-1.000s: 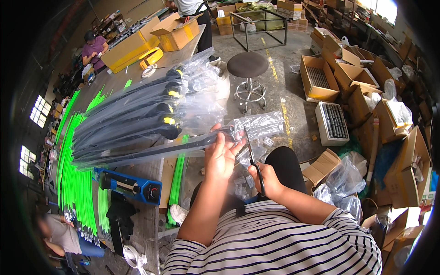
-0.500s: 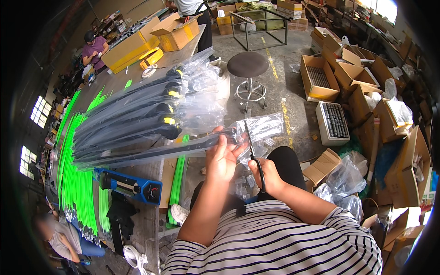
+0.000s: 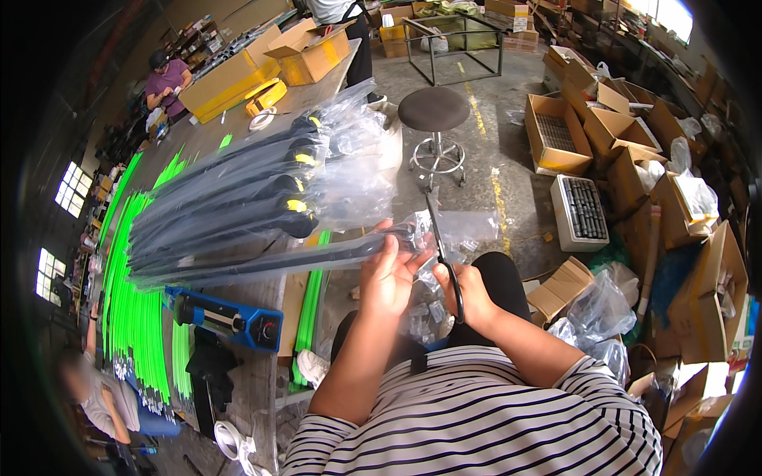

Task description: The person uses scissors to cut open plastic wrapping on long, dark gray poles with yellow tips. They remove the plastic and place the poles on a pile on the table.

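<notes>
My left hand is closed around a clear plastic sleeve near its right end. Inside the sleeve lies a long dark strip-like item whose exact kind I cannot make out. In my right hand are black-handled scissors, their blades pointing up and away across the sleeve just right of my left fingers. The sleeve's see-through end sticks out beyond the blades. Beside it on the table is a pile of similar bagged dark items, several with yellow marks at their ends.
Bright green rods cover the table's left side, near a blue-and-black tool. A round stool stands on the floor ahead. Open cartons and a white box of dark cylinders line the right. Other people work at the far left.
The sleeve's end beyond the scissors has sunk lower and looks flatter and less crumpled. My right hand and the scissors have moved only slightly. A person at lower left has raised an arm.
</notes>
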A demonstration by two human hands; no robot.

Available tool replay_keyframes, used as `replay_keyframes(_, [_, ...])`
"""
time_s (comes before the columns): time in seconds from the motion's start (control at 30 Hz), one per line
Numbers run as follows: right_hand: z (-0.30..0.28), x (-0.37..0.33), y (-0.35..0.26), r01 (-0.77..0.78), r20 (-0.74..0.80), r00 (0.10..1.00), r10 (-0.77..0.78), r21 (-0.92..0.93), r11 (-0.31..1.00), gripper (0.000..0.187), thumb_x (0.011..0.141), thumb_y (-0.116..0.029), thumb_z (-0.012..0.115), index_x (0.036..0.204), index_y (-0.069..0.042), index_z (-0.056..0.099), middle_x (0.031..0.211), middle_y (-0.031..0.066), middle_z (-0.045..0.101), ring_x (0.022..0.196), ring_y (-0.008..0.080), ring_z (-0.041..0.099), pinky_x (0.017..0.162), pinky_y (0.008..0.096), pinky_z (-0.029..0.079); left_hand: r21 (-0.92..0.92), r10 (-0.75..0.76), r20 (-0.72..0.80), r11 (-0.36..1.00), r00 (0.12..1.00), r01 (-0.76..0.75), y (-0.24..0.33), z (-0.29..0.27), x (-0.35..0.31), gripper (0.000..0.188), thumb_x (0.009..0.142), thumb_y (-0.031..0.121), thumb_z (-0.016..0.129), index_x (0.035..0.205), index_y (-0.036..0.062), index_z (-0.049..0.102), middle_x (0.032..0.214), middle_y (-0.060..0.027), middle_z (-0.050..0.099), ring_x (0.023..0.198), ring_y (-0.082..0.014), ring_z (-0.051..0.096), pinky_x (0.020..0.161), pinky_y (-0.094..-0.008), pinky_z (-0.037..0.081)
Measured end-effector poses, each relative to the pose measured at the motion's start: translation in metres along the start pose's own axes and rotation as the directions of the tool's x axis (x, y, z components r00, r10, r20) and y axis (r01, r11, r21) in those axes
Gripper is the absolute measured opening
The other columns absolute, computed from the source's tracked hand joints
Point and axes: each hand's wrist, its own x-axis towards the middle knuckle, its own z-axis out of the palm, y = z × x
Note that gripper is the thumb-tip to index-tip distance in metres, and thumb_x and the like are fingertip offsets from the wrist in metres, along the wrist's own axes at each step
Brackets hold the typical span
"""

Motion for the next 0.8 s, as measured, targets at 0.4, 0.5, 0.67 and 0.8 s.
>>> replay_keyframes(0.4, [0.005, 0.017, 0.035, -0.258, 0.051, 0.966, 0.254, 0.294, 0.92, 0.044, 0.081, -0.04, 0.053, 0.059, -0.002, 0.046, 0.043, 0.001, 0.04, 0.035, 0.0091, 0.04, 0.034, 0.025, 0.032, 0.125, 0.004, -0.553, 0.989, 0.833, 0.078, 0.01, -0.061, -0.028, 0.03, 0.08, 0.035, 0.057, 0.085, 0.007, 0.049, 0.089, -0.0095, 0.055, 0.085, -0.0213, 0.053, 0.077, -0.038, 0.043])
replay_keyframes(0.5, [0.01, 0.023, 0.034, -0.256, 0.029, 0.965, 0.26, 0.304, 0.918, 0.04, 0.08, -0.036, 0.055, 0.06, -0.003, 0.047, 0.045, 0.0015, 0.041, 0.036, 0.0089, 0.04, 0.033, 0.0243, 0.031, 0.067, 0.123, -0.684, 0.992, 0.719, -0.106, 0.021, -0.061, -0.007, 0.03, 0.079, 0.032, 0.058, 0.092, 0.006, 0.05, 0.086, -0.0061, 0.054, 0.081, -0.0196, 0.052, 0.076, -0.0367, 0.043])
replay_keyframes(0.67, [0.011, 0.024, 0.046, -0.314, 0.1, 0.95, 0.297, 0.322, 0.893, 0.041, 0.081, -0.044, 0.05, 0.059, -0.01, 0.04, 0.047, -0.0002, 0.038, 0.033, 0.0097, 0.035, 0.03, 0.0231, 0.027, -0.057, 0.314, -0.551, 0.91, 0.773, -0.41, 0.033, -0.107, 0.019, 0.015, 0.082, 0.013, 0.054, 0.093, 0.0034, 0.052, 0.079, -0.0063, 0.057, 0.075, -0.0195, 0.055, 0.072, -0.0336, 0.046])
replay_keyframes(0.8, [0.001, 0.02, 0.069, -0.387, 0.14, 0.921, 0.364, 0.443, 0.808, 0.039, 0.081, -0.043, 0.05, 0.059, -0.014, 0.035, 0.047, -0.0016, 0.032, 0.033, 0.0085, 0.031, 0.03, 0.0228, 0.025, 0.052, 0.598, -0.379, 0.776, 0.707, -0.628, 0.033, -0.053, 0.029, 0.013, 0.075, -0.001, 0.059, 0.083, 0.0025, 0.049, 0.07, -0.0068, 0.054, 0.062, -0.0184, 0.055, 0.066, -0.0352, 0.049])
